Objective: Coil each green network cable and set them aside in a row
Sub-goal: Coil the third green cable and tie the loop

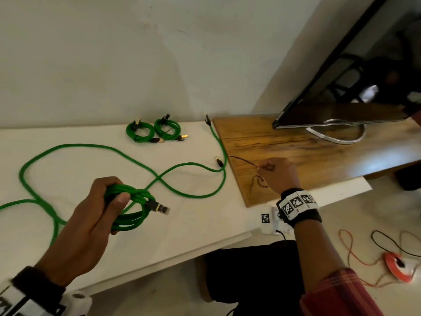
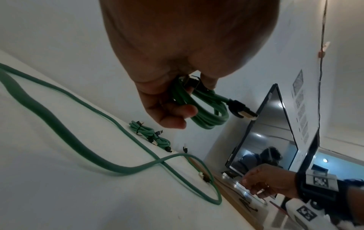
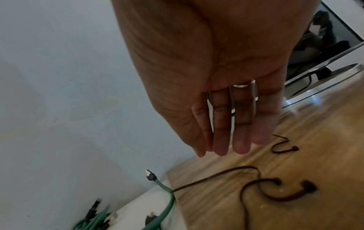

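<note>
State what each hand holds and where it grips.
Left hand grips the coiled green cable around one side of its bundled loops. Right hand holds nothing, fingers straight above the wooden board.

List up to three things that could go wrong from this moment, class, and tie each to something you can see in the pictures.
1. The coil in the left hand has no tie on it yet; only the fingers keep it together, so it could spring loose.
2. The right hand hovers open over thin black ties on the wooden board; they look fiddly to pick up one-handed.
3. Loose cables cross on the white table and may tangle.
</note>
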